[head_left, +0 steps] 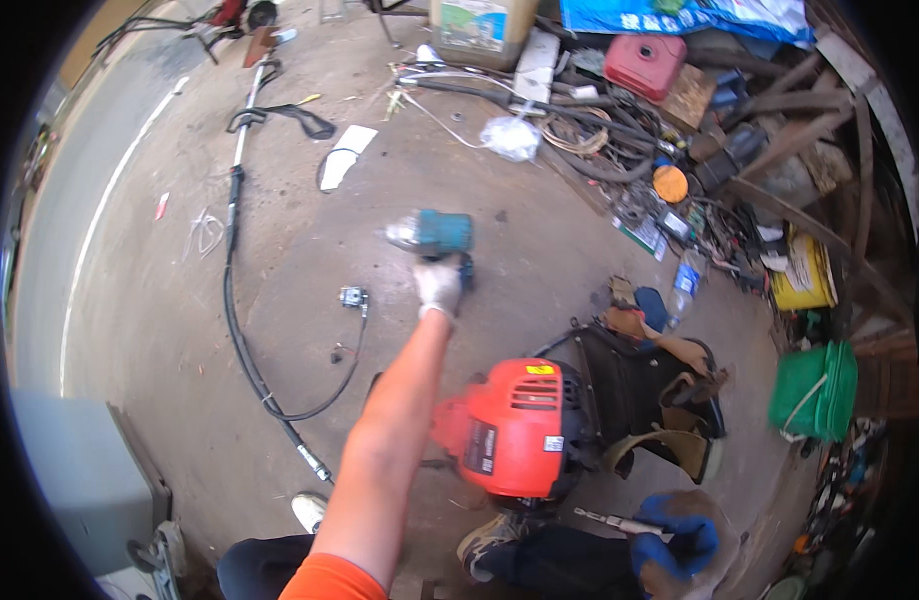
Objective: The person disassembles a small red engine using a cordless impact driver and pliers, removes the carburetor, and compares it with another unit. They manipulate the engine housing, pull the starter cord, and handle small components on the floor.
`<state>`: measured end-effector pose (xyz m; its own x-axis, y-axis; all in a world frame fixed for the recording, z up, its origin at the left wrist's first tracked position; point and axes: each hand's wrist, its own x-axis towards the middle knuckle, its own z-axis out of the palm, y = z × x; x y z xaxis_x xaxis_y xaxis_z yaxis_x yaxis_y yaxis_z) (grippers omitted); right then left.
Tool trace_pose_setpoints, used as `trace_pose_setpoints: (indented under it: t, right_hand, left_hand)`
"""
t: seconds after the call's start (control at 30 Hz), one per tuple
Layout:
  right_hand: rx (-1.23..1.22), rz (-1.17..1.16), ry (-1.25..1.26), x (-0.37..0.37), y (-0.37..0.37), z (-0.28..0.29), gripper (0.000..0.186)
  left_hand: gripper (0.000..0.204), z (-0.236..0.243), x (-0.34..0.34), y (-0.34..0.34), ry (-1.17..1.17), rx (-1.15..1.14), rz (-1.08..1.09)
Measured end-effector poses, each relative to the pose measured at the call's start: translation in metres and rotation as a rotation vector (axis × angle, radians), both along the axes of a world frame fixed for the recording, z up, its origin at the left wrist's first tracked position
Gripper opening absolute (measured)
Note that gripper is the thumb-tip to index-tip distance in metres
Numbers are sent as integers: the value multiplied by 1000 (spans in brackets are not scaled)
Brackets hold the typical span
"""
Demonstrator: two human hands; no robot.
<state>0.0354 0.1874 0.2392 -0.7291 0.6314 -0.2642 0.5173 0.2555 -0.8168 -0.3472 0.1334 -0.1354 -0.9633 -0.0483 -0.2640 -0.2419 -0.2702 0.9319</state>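
My left hand (439, 286), in a pale work glove, is stretched forward over the floor. It is closed round the grip of a teal cordless impact wrench (445, 232), its silver nose toward the left. At the lower right, my right hand (679, 545) appears in a dirty, blue-palmed glove, partly cut off by the frame. Between its fingers is a slim metal hand tool (619, 521), whose exact kind I cannot make out. A red-housed small engine (514, 430) stands between my hands, just beyond my right shoe. A small metal carburetor-like part (353, 297) lies left of the wrench, joined to a black cable.
A black backpack frame (629, 390) with straps adjoins the engine. A long shaft with a black hose (231, 220) runs along the left. Scrap, hoses, a red fuel can (644, 65) and a green bucket (814, 390) crowd the right. A white sheet (347, 158) lies ahead.
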Motion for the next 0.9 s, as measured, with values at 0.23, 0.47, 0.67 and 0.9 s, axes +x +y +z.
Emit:
trace_pose_setpoints:
  t: [0.23, 0.47, 0.67, 0.9]
  right_hand:
    - [53, -43, 176, -23, -1, 13, 40]
    - [-247, -99, 373, -15, -22, 25, 31]
    - [-454, 28, 231, 3, -56, 27, 19]
    - [-567, 144, 257, 39, -72, 8, 19]
  left_hand:
    - [25, 109, 24, -86, 96, 29, 25]
    - [36, 241, 179, -198, 88, 134, -156]
    - [60, 179, 344, -286, 118, -75, -280]
    - [67, 137, 429, -296, 69, 244, -451]
